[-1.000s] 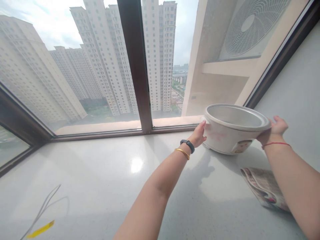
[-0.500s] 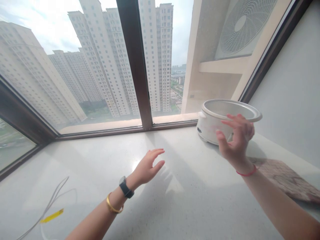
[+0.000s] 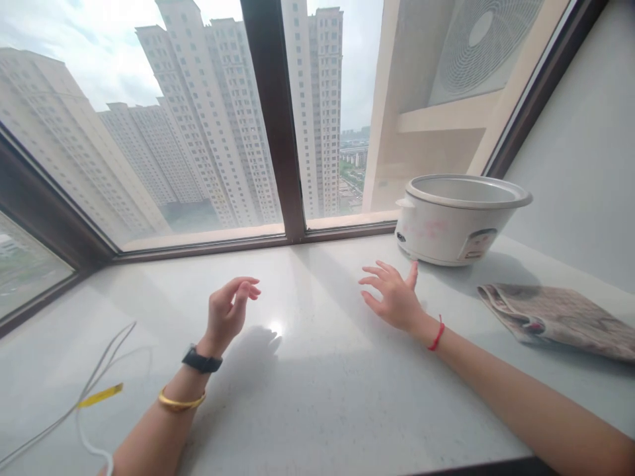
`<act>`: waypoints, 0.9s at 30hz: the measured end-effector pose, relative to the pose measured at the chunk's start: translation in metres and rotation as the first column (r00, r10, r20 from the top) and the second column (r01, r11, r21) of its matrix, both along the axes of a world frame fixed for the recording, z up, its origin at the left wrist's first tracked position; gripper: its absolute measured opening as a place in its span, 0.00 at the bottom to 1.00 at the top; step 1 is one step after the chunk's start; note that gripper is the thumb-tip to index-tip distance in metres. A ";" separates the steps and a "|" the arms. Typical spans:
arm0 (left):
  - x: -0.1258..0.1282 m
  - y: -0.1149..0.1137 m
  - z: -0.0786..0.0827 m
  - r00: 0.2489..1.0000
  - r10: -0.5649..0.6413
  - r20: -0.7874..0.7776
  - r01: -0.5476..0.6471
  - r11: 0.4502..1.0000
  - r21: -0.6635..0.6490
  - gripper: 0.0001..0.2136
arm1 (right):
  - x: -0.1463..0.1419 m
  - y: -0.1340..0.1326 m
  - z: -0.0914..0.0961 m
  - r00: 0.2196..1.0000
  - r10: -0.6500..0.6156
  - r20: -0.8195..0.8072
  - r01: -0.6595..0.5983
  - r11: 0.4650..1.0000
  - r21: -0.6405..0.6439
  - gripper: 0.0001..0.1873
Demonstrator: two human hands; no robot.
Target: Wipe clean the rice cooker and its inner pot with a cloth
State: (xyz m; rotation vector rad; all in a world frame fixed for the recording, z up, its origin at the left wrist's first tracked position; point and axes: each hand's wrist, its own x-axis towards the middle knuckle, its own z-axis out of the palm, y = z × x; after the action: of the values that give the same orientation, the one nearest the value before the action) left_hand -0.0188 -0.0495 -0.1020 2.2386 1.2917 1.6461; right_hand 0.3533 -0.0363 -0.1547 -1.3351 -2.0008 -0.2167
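My left hand [image 3: 231, 314] hovers over the pale windowsill [image 3: 317, 396], holding nothing. Its fingers are loosely bent, with the thumb near them but apart. On that wrist are a dark watch [image 3: 201, 361] and a gold bangle [image 3: 182, 400]. Spread fingers show on my right hand [image 3: 391, 294], which is empty and has a red string [image 3: 437, 334] at the wrist. It is nearest to a white rice cooker [image 3: 439, 231], lidless and upright by the window. The thumb tip appears just below the cooker's base; contact cannot be told.
A folded brownish cloth [image 3: 560, 317] lies on the right. At the left is a looped white cable [image 3: 96, 377] with a yellow tag [image 3: 100, 396]. Dark window frames [image 3: 285, 152] stand along the back, and a wall [image 3: 580, 158] bounds the right.
My right hand has moved left and down from in front of the cooker, turning its fingers leftward. My left hand has shifted left, its fingers more bent. The view has shifted slightly.
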 end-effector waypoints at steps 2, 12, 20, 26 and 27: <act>-0.002 0.003 -0.003 0.999 -0.001 0.043 0.006 0.992 -0.124 0.15 | 0.001 0.004 0.002 0.997 -0.065 -0.040 0.061 0.993 -0.098 0.09; -0.010 0.004 -0.009 0.967 0.098 -0.237 -0.161 0.950 -0.266 0.20 | -0.014 -0.001 0.008 0.975 -0.162 -0.149 0.122 0.961 -0.248 0.10; -0.006 0.000 -0.013 0.925 0.082 -0.370 -0.172 0.960 -0.219 0.16 | 0.003 -0.001 0.004 0.937 -0.228 -0.265 0.146 0.944 -0.297 0.11; -0.008 0.003 -0.016 0.924 0.075 -0.376 -0.177 0.953 -0.244 0.16 | 0.000 0.001 0.002 0.912 -0.258 -0.319 0.138 0.926 -0.353 0.12; -0.009 0.003 -0.016 0.923 0.077 -0.376 -0.181 0.952 -0.248 0.16 | 0.000 0.001 0.002 0.909 -0.262 -0.323 0.137 0.922 -0.363 0.13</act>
State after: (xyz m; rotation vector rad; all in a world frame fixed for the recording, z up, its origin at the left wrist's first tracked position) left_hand -0.0278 -0.0465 -0.1182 2.3916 1.6673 1.0193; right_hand 0.3529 -0.0351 -0.1530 -1.6595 -1.6255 0.2772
